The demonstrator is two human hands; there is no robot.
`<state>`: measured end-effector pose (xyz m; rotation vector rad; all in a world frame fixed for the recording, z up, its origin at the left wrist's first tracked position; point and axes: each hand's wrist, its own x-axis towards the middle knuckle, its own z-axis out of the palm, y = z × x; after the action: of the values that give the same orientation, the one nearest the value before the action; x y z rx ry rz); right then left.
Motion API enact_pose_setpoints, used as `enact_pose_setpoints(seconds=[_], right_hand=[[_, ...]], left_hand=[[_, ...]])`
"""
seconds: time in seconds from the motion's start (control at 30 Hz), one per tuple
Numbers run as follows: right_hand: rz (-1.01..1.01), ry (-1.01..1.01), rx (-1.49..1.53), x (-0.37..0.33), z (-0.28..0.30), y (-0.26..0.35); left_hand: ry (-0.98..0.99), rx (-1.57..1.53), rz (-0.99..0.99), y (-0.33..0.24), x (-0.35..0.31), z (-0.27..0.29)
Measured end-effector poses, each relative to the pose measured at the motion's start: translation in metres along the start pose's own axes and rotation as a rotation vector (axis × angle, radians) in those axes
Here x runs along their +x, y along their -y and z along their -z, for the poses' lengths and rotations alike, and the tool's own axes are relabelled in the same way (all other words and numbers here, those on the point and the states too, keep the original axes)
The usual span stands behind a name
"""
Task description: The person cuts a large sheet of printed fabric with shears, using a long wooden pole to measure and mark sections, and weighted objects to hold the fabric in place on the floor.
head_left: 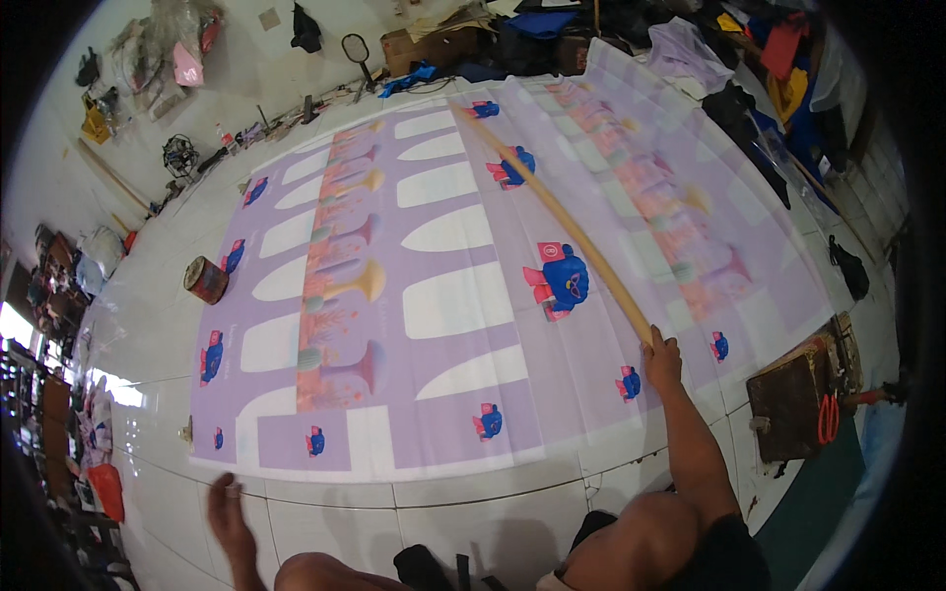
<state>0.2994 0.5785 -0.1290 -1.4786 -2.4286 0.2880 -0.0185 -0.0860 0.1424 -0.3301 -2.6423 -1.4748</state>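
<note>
While your right hand (663, 360) grips the near end of a long pale wooden pole (567, 222), fingers closed round it, the pole slants away up and left over the printed sheet (434, 360), its far end by the sheet's far edge. Left hand (229, 517) is raised off the sheet's near left corner, above the tiled floor (148, 335); motion blurs it, and whether it is holding anything cannot be told. Sheet lies spread across the floor in front of you: lilac ground, rows of white rectangles and pointed shapes, a coral-orange scenery band, blue cartoon figures scattered along it. Right of the pole, the print looks paler, and the cloth runs in soft ridges toward its far right corner. Rusty cylindrical can (205, 280) sits tipped at the sheet's left edge. Just beside the near right corner, you have a worn dark-brown block (788, 414), with red loops (828, 419) against its right side; a dark green mat (818, 502) lies nearer you. Black bundle (847, 266) on the tiles beyond the sheet's right edge. Small fan (180, 156) stands near the left wall; heaped cloth lines the far side.
</note>
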Motion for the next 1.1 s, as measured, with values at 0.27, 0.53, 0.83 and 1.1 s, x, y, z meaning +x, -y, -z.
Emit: enact_pose_setpoints(seconds=[0.27, 0.53, 0.83, 1.1], right_hand=[[-0.062, 0.022, 0.103, 0.018, 0.006, 0.077], [0.534, 0.182, 0.19, -0.031, -0.001, 0.173], [0.605, 0.243, 0.117, 0.019, -0.055, 0.213], [0.396, 0.116, 0.131, 0.159, -0.106, 0.274]], left_hand=[[0.52, 0.307, -0.336, -0.171, -0.061, -0.041], [1.04, 0.552, -0.15, -0.162, -0.047, -0.053], [1.052, 0.584, -0.152, -0.172, -0.038, -0.043], [1.091, 0.577, -0.137, -0.158, -0.02, -0.045]])
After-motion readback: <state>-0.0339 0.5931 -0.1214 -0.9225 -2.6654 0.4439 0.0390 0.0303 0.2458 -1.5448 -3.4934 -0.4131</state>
